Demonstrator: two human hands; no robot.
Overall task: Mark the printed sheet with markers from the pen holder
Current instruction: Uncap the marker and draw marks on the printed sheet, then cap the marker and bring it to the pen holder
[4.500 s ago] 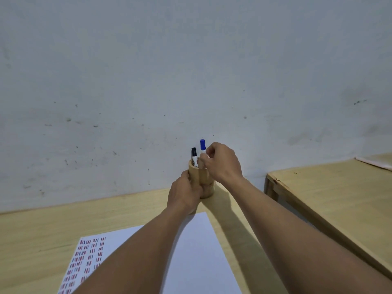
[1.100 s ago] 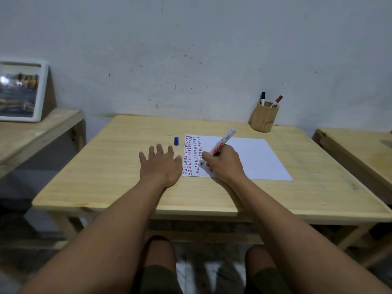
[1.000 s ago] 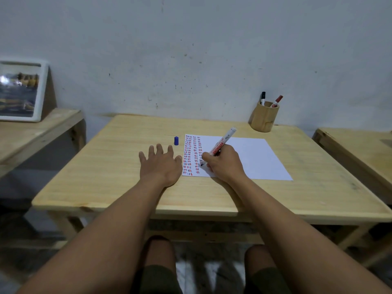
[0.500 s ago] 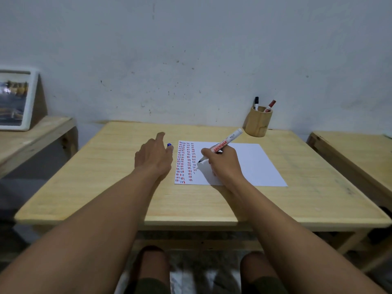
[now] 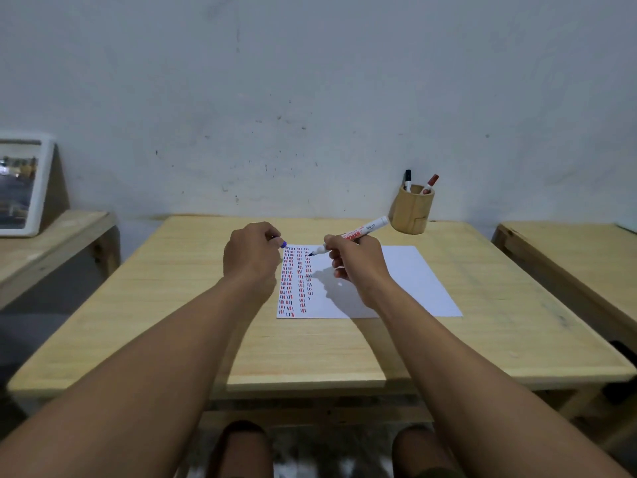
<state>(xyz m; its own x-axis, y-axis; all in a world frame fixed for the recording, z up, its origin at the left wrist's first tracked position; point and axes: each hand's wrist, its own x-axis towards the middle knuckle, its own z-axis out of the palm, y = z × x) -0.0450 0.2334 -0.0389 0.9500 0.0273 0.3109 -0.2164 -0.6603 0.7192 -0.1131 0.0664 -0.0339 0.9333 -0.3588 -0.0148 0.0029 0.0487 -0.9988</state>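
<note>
A white printed sheet lies on the wooden table, with columns of red and blue dashes down its left side. My right hand holds a white marker above the sheet, its uncapped blue tip pointing left toward my other hand. My left hand hovers over the sheet's left edge, pinching the blue marker cap between its fingertips. The cap and the tip are a short gap apart. A wooden pen holder stands at the back right of the table with a black marker and a red marker in it.
A second wooden table stands to the right across a narrow gap. A low bench at the left carries a framed picture leaning on the wall. My knees show below the table's front edge.
My left hand picked the blue cap up from the table and lifted it. My right hand raised the marker off the sheet and turned its tip toward the cap.
</note>
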